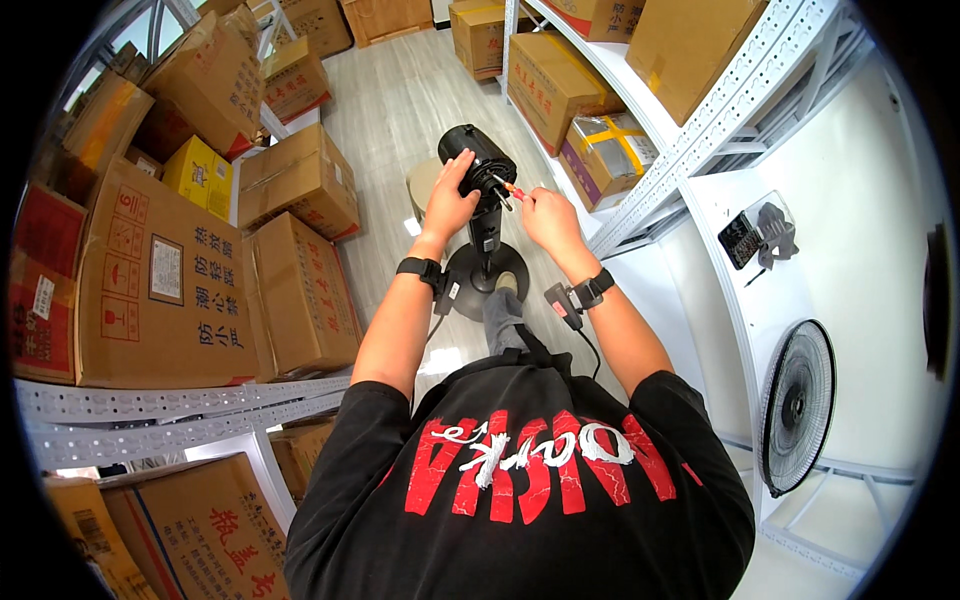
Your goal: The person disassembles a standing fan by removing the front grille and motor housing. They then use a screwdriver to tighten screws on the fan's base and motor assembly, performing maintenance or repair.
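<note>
A black fan motor head tops a pedestal stand, whose round black base rests on the floor. My left hand grips the near left side of the motor housing, thumb and fingers apart around it. In my right hand is a screwdriver with a red-orange handle, its shaft reaching the open front of the motor. Close to that spot a thin metal shaft sticks out of the motor. The screwdriver's tip is too small to make out.
Shelves of cardboard cartons line the left, with more cartons at the upper right. On the white shelf at right lie a fan grille, a black gridded item and a grey part. My foot touches the base area.
</note>
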{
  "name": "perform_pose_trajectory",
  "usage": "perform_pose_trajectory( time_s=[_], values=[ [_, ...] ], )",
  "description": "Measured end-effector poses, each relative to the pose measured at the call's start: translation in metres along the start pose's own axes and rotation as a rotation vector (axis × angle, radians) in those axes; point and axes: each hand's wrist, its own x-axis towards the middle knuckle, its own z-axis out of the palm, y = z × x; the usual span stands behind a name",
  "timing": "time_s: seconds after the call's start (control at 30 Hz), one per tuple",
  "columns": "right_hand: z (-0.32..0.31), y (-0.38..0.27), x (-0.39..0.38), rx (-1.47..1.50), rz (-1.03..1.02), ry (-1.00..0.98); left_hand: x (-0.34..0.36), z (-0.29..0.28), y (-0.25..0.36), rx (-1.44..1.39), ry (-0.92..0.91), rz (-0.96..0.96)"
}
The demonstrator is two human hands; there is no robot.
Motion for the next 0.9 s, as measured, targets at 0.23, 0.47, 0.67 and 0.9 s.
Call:
perform_pose_trajectory(
  time_s=[0.23, 0.47, 0.67, 0.9],
  values=[
    [-0.008, -0.005, -0.008, 0.096, -0.033, 0.112, 0.000, 0.002, 0.000, 0.001, 0.013, 0.008],
    [-0.009, -0.005, -0.011, 0.115, -0.010, 0.126, 0.002, 0.005, -0.004, 0.020, 0.062, 0.007],
    [-0.009, 0.002, -0.014, 0.144, -0.018, 0.115, 0.002, 0.005, 0.002, 0.023, 0.070, -0.016],
    [-0.010, 0.008, -0.017, 0.198, -0.022, 0.122, 0.001, 0.005, 0.003, 0.039, 0.064, -0.004]
  ],
)
